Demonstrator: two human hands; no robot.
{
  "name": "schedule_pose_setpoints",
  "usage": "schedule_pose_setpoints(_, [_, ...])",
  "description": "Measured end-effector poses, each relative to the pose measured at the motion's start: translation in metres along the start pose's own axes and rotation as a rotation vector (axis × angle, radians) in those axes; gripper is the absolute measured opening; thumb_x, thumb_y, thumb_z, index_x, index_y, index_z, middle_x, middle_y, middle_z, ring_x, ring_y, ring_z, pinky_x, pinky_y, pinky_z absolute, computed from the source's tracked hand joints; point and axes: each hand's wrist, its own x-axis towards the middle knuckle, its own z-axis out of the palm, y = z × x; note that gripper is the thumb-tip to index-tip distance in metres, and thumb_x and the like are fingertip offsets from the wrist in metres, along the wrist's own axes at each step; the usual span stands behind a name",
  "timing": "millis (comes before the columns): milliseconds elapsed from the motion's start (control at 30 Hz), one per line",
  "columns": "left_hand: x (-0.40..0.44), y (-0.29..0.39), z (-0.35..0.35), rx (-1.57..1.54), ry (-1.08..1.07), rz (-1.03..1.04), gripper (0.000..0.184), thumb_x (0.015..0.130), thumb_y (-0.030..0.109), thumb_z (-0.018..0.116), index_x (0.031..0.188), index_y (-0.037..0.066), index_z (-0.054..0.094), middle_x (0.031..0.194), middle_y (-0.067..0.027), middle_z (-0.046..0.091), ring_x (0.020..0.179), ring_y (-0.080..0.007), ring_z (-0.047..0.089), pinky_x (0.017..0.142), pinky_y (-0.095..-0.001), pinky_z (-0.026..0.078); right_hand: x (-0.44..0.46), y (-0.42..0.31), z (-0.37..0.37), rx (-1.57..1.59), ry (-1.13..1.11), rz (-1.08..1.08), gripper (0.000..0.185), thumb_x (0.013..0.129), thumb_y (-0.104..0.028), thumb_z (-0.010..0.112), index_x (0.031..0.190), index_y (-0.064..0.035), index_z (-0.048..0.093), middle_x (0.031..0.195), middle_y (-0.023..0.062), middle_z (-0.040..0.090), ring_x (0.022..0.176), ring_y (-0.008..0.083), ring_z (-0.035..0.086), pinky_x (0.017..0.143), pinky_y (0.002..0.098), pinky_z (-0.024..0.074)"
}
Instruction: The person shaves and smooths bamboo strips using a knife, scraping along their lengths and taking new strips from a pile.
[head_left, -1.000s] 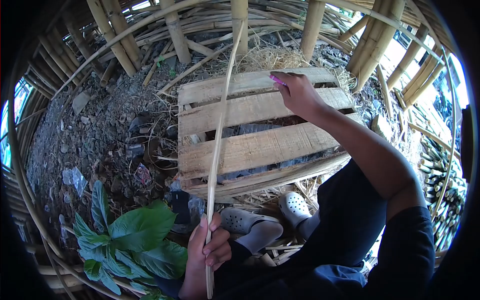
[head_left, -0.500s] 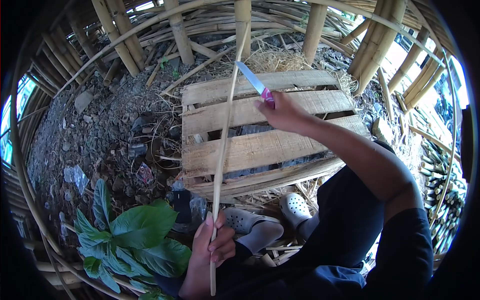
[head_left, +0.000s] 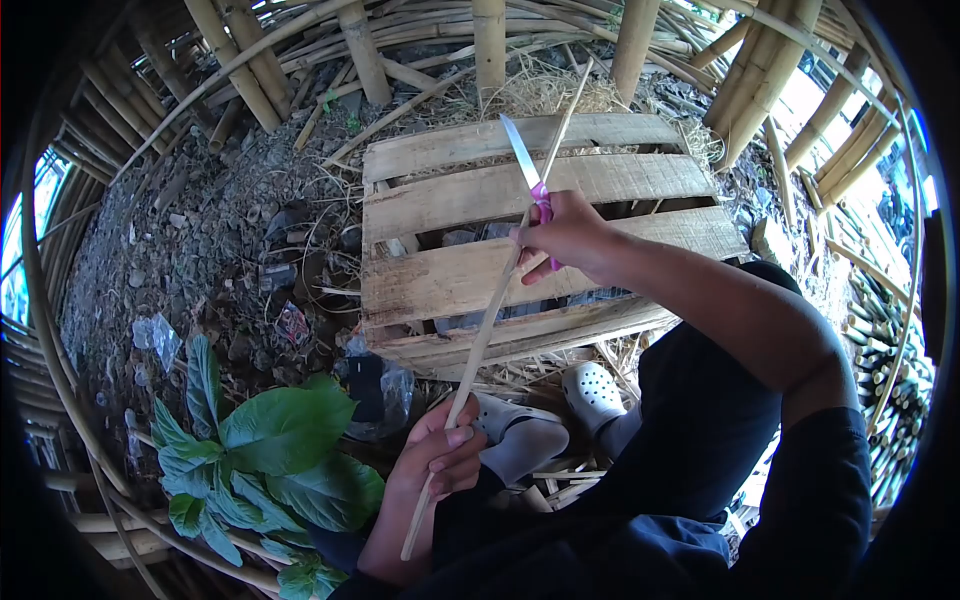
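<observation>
My left hand [head_left: 438, 455] is wrapped round the lower part of a long thin bamboo strip [head_left: 485, 335], which slants up and to the right. In my right hand [head_left: 570, 235] is a knife [head_left: 522, 155] with a pink and white handle, its blade pointing up and left. The fingers of that hand also touch the strip partway along, and the strip's upper end shows beyond them, right of the blade. Both lie over a slatted wooden crate [head_left: 440, 285]. How the right fingertips meet the strip is partly hidden.
Bamboo posts [head_left: 490, 45] stand behind the crate. A leafy plant [head_left: 285, 440] is at the lower left, beside stony ground [head_left: 200, 240] with plastic scraps. Light clogs [head_left: 593, 397] are below the crate. A stack of cut bamboo [head_left: 885, 400] lies at the right.
The strip has tilted from nearly upright to the right. My right hand has come down and toward me with the knife and now touches the strip. My left hand has shifted slightly right and up.
</observation>
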Motion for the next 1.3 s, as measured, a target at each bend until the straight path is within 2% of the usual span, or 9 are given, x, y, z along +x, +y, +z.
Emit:
schedule_pose_setpoints(233, [0.001, -0.004, 0.003, 0.093, 0.093, -0.058, 0.015, 0.092, 0.008, 0.050, 0.104, 0.005, 0.043, 0.059, -0.0005, 0.041, 0.037, -0.0085, 0.039, 0.036, -0.0183, 0.031, -0.008, 0.008, 0.001, -0.067, 0.000, -0.057, 0.020, 0.088, -0.003, 0.059, 0.086, 0.0010, 0.040, 0.084, 0.0116, 0.053, 0.074, 0.0222, 0.068, 0.058, 0.0322, 0.0642])
schedule_pose_setpoints(400, [0.007, -0.003, -0.003, 0.529, 0.118, 0.061, 0.033, 0.093, 0.013, 0.053, 0.121, 0.001, 0.042, 0.079, -0.0083, 0.055, 0.055, -0.0152, 0.058, 0.046, -0.0210, 0.044, -0.022, 0.015, 0.017, -0.078, 0.082, -0.070, 0.025, 0.089, -0.007, 0.062, 0.088, 0.0029, 0.040, 0.083, 0.0119, 0.052, 0.075, 0.0202, 0.068, 0.061, 0.0300, 0.0641])
schedule_pose_setpoints(600, [0.002, -0.001, -0.002, 0.441, 0.041, -0.024, 0.043, 0.094, 0.014, 0.053, 0.131, 0.000, 0.036, 0.100, -0.0130, 0.056, 0.081, -0.0239, 0.066, 0.065, -0.0322, 0.057, -0.028, 0.013, 0.019, -0.185, 0.015, -0.105, 0.031, 0.086, -0.012, 0.068, 0.091, 0.0034, 0.042, 0.079, 0.0110, 0.056, 0.068, 0.0184, 0.068, 0.056, 0.0268, 0.0607])
schedule_pose_setpoints(733, [0.006, -0.013, 0.007, 0.347, 0.160, 0.098, 0.047, 0.095, 0.013, 0.051, 0.135, -0.001, 0.032, 0.106, -0.0153, 0.055, 0.090, -0.0278, 0.065, 0.069, -0.0364, 0.058, -0.040, 0.007, 0.025, -0.299, 0.053, -0.139, 0.032, 0.085, -0.013, 0.069, 0.084, 0.0037, 0.041, 0.077, 0.0088, 0.053, 0.069, 0.0204, 0.068, 0.057, 0.0277, 0.0629])
schedule_pose_setpoints(800, [0.006, -0.007, 0.000, 0.328, 0.033, 0.039, 0.046, 0.097, 0.015, 0.048, 0.137, -0.002, 0.031, 0.109, -0.0163, 0.055, 0.094, -0.0288, 0.064, 0.071, -0.0374, 0.058, -0.037, 0.016, 0.026, -0.278, 0.005, -0.154, 0.033, 0.085, -0.014, 0.070, 0.083, 0.0038, 0.042, 0.076, 0.0091, 0.054, 0.071, 0.0203, 0.069, 0.054, 0.0273, 0.0622])
schedule_pose_setpoints(933, [0.010, -0.007, -0.009, 0.283, 0.073, 0.018, 0.053, 0.095, 0.020, 0.052, 0.137, -0.004, 0.031, 0.101, -0.0156, 0.055, 0.088, -0.0313, 0.064, 0.063, -0.0340, 0.058, -0.042, 0.024, 0.034, -0.247, 0.001, -0.152, 0.033, 0.084, -0.014, 0.070, 0.083, 0.0045, 0.042, 0.076, 0.0103, 0.054, 0.072, 0.0208, 0.069, 0.055, 0.0275, 0.0624])
schedule_pose_setpoints(1000, [0.013, -0.011, -0.009, 0.323, 0.133, 0.041, 0.052, 0.096, 0.019, 0.052, 0.138, -0.003, 0.031, 0.099, -0.0137, 0.054, 0.076, -0.0264, 0.065, 0.057, -0.0310, 0.056, -0.046, 0.022, 0.038, -0.273, 0.028, -0.138, 0.033, 0.081, -0.017, 0.073, 0.087, 0.0042, 0.050, 0.071, 0.0109, 0.060, 0.058, 0.0188, 0.068, 0.049, 0.0283, 0.0567])
schedule_pose_setpoints(1133, [0.019, -0.007, -0.011, 0.378, 0.081, 0.063, 0.049, 0.097, 0.017, 0.051, 0.137, -0.003, 0.033, 0.095, -0.0107, 0.054, 0.061, -0.0178, 0.062, 0.049, -0.0266, 0.052, -0.041, 0.026, 0.040, -0.278, 0.038, -0.174, 0.032, 0.081, -0.018, 0.073, 0.086, 0.0038, 0.049, 0.071, 0.0117, 0.060, 0.059, 0.0194, 0.068, 0.049, 0.0285, 0.0569])
schedule_pose_setpoints(1300, [0.020, -0.005, -0.010, 0.745, 0.309, 0.184, 0.040, 0.097, 0.012, 0.050, 0.134, -0.002, 0.042, 0.089, -0.0082, 0.057, 0.051, -0.0092, 0.055, 0.043, -0.0219, 0.047, -0.039, 0.017, 0.039, -0.306, -0.002, -0.144, 0.033, 0.083, -0.016, 0.071, 0.089, 0.0056, 0.048, 0.070, 0.0118, 0.061, 0.058, 0.0174, 0.067, 0.048, 0.0278, 0.0581])
